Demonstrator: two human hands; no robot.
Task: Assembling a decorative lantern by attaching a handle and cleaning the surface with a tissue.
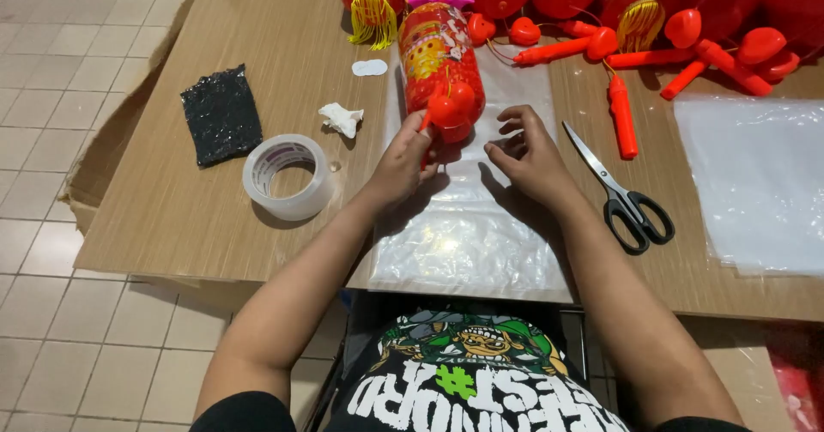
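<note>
Left hand [402,162] grips the red plastic lantern [439,63] lying on a clear plastic bag [468,235], right hand [528,153] pressing the bag beside black-handled scissors [620,193].

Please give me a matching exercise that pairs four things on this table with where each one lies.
Things:
1. tape roll
2. scissors
3. black glittery patch
4. red lantern

Places:
A. just right of the right hand
B. farthest left, near the table edge
C. on the clear plastic sheet, at the left hand
D. between the patch and the left hand

Pairs: 1-D, 2-A, 3-B, 4-C
</note>
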